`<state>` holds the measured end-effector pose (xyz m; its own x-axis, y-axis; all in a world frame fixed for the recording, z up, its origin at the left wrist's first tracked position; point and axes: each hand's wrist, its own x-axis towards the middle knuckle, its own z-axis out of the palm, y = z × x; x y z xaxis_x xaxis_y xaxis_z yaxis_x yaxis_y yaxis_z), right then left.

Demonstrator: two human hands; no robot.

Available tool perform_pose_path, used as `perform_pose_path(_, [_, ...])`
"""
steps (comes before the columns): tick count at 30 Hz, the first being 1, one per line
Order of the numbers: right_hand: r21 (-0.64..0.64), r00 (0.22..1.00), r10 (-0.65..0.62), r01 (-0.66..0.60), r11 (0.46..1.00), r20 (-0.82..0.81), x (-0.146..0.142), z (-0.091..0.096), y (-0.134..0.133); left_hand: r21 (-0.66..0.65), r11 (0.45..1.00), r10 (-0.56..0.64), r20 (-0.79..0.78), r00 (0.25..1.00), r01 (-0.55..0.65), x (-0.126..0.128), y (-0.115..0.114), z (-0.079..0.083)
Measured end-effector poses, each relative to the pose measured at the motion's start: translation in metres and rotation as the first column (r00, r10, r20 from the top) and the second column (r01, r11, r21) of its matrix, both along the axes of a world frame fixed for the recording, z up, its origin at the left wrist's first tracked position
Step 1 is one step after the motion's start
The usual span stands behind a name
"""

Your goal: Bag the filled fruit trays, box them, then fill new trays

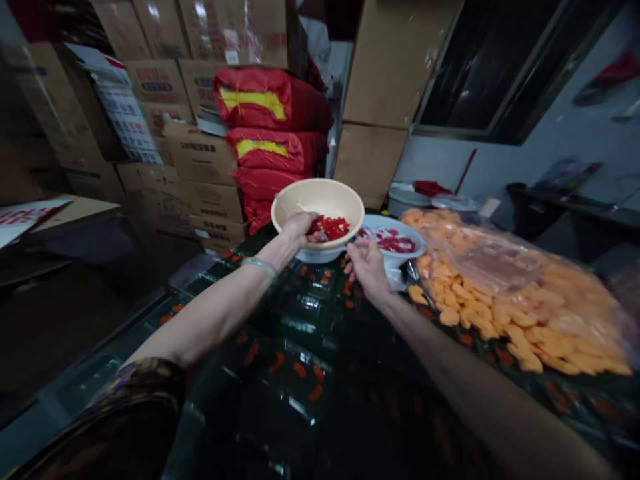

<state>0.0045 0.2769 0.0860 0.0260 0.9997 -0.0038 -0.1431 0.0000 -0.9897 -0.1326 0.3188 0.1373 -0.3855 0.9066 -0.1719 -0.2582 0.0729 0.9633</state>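
My left hand [299, 228] reaches over the near left rim of a cream plastic bowl [345, 193]. Its fingers curl inside around some small red pieces [335, 228] heaped there. Just below the bowl's right rim is my right hand [367, 265], its fingertips pinched together; whatever is between them is too small to make out. Behind that hand stands a light blue bowl [414, 235] containing red and whitish pieces. The cream bowl rests on another pale bowl [319, 255], mostly hidden.
Dark, shiny plastic packs [300, 313] cover the work surface, with orange-red pieces [300, 370] scattered over them. At right lies a large clear bag of orange foam-like pieces [480, 293], some spilling out. Cardboard boxes [200, 157] and red bundles [280, 150] are stacked behind.
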Motion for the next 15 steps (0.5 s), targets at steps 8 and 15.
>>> perform_pose_path(8, [0.402, 0.933, -0.056, -0.099, 0.91, 0.355, 0.081, 0.0, -0.06, -0.039, 0.93, -0.356, 0.149, 0.923, 0.365, 0.116, -0.082, -0.031])
perform_pose_path(15, [0.393, 0.866, -0.178, -0.024, 0.919, 0.468, 0.159, -0.032, -0.124, -0.112, 0.786, -0.542, 0.348, 0.765, 0.608, 0.194, -0.123, -0.073])
